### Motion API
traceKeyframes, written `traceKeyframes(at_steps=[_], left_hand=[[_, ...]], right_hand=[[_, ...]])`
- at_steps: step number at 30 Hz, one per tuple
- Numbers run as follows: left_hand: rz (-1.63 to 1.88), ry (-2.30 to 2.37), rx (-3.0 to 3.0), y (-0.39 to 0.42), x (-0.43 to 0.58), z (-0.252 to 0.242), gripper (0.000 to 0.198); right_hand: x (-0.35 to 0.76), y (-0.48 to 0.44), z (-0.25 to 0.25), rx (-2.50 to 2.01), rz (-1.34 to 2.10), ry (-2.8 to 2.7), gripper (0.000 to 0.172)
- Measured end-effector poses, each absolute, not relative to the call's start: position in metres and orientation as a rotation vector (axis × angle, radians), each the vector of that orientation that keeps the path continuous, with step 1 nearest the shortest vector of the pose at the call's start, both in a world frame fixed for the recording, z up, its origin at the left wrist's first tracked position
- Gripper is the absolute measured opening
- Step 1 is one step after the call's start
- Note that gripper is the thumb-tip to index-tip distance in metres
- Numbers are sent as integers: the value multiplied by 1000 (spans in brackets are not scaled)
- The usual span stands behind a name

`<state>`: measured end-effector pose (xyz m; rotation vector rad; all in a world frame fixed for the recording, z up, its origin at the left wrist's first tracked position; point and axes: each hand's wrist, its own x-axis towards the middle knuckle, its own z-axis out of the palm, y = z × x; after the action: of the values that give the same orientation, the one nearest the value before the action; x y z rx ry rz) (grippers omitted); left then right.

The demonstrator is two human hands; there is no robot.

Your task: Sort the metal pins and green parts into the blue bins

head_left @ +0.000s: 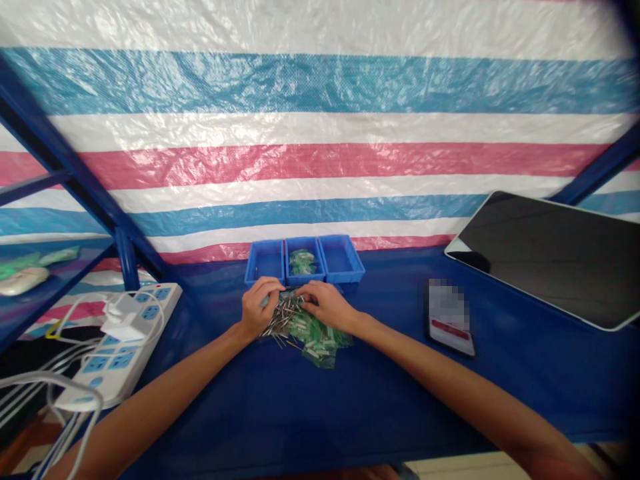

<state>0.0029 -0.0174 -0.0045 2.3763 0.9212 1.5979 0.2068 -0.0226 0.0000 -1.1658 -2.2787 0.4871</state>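
Metal rods (284,315) and green packets (320,350) were left mixed on the table (380,400); at their twelve o'clock, the middle blue tray (306,278) already held similar packets (302,261). The left hand (259,308), at ten o'clock, and the right hand (327,305), at two, were half curled; their fingertips were hard to make out, so I could not tell what they held.

**Head-worn view, forward and down**

Looks from the person's head, above the near edge of the blue worktop (280,420), forward and down. Sits close enough to follow both forearms (170,390) from the lower corners to the left hand (259,308) and right hand (329,305), just below mid-frame. Faces a striped sheet (320,83) nearly square on across the upper part. Spreads wide, from a power strip (121,357) at left to a dark screen (555,260) at right.
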Motion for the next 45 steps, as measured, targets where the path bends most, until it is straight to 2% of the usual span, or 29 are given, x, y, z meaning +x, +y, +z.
traceKeyframes(at_steps=[5,9,14,20,29,37,45], left_hand=[[1589,917,2384,-17,2,-5,15],[1568,933,2385,-17,4,-4,12],[1483,899,2423,-16,7,-3,30],[1461,895,2473,-13,5,-8,12],[1446,889,2452,-13,6,-8,15],[1448,954,2456,-13,5,-9,7],[1400,962,2476,-14,3,-8,17]], right_hand=[[209,-21,7,-1153,571,-2126,16],[213,-20,17,-1144,661,-1902,2],[210,-23,19,-1026,890,-1611,12],[203,-25,8,-914,1143,-1518,20],[202,-27,-1,-978,917,-1655,18],[202,-28,-1,-963,906,-1656,19],[203,-31,3,-984,772,-1765,19]])
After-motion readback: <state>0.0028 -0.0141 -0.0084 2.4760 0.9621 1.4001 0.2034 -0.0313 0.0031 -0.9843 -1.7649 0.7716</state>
